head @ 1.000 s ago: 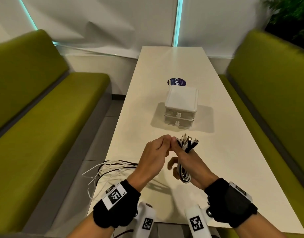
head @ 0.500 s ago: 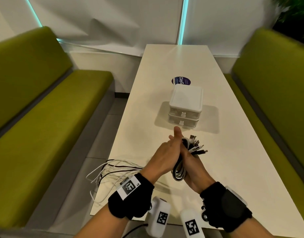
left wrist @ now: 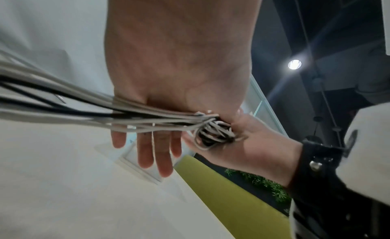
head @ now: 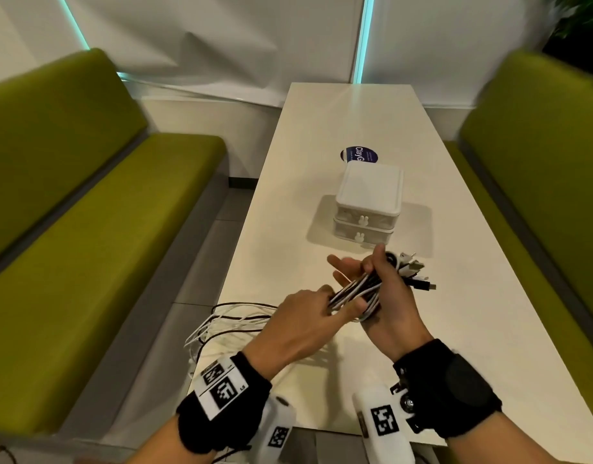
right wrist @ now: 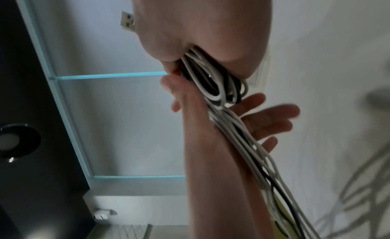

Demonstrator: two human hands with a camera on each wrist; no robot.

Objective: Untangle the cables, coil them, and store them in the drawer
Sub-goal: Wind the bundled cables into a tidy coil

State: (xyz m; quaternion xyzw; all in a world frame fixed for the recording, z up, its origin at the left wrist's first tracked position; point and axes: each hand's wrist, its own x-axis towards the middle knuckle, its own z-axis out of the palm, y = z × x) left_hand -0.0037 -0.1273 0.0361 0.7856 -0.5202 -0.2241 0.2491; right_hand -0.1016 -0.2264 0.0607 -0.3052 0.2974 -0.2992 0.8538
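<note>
A bundle of black and white cables (head: 358, 291) is looped in my right hand (head: 394, 301), which grips it above the table's near half. Its plugs (head: 417, 274) fan out to the right. My left hand (head: 305, 314) holds the trailing strands at the coil's near end, thumb over them. In the left wrist view the strands (left wrist: 84, 113) run taut across my left palm (left wrist: 179, 59) into the coil (left wrist: 213, 134). From the right wrist, my right hand (right wrist: 200, 25) clamps the loops (right wrist: 213, 87), with a USB plug (right wrist: 127, 20) sticking out. The white two-drawer box (head: 368, 195) stands beyond, both drawers closed.
Loose cable strands (head: 231, 319) hang over the left edge of the white table (head: 489, 313) toward the floor. A dark round sticker (head: 358, 154) lies behind the box. Green benches (head: 87, 246) (head: 539, 162) flank the table on both sides.
My left hand has come off the far side of the coil and drawn back to its near end with the strands. The coil now lies flatter, plugs pointing right.
</note>
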